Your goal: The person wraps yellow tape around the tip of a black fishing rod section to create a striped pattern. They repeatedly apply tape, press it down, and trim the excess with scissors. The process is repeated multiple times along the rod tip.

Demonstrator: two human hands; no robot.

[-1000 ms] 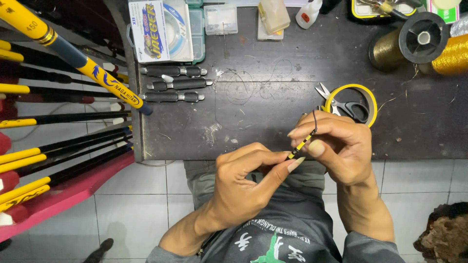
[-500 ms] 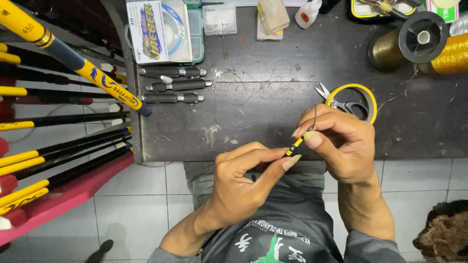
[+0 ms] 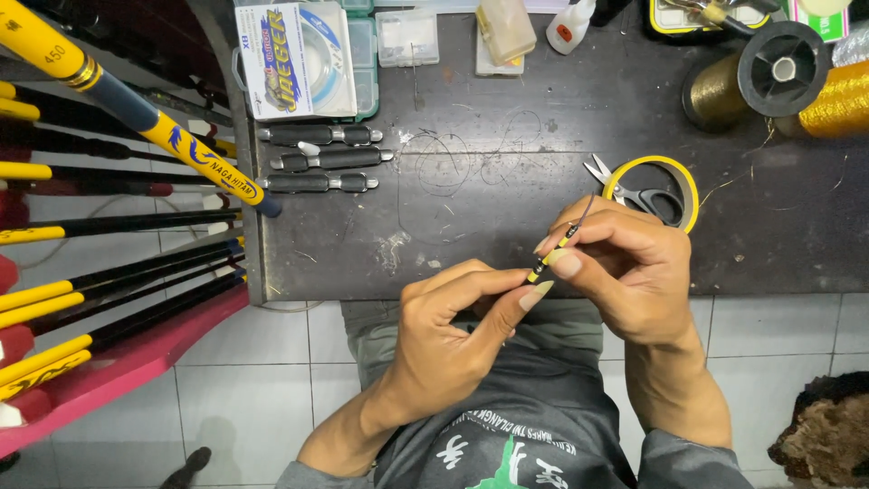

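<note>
A thin yellow-and-black rod tip [image 3: 552, 254] is pinched between both hands just in front of the dark workbench [image 3: 507, 226]. My left hand [image 3: 453, 335] grips its lower end with thumb and forefinger. My right hand [image 3: 625, 263] holds the upper part, fingers curled around it, and a fine dark line [image 3: 587, 206] rises from the tip. Small scissors [image 3: 634, 192] lie just beyond my right hand inside a yellow tape ring [image 3: 692, 186].
Three dark rod handle sections [image 3: 321, 158] lie at the bench's left. A fishing line packet [image 3: 294, 59] and small clear boxes [image 3: 407, 36] sit at the back. Gold thread spools [image 3: 760, 77] stand far right. Yellow-and-black rods [image 3: 109, 235] rest on a red rack at left.
Both hands have shifted very slightly while holding the rod tip; the grip is the same.
</note>
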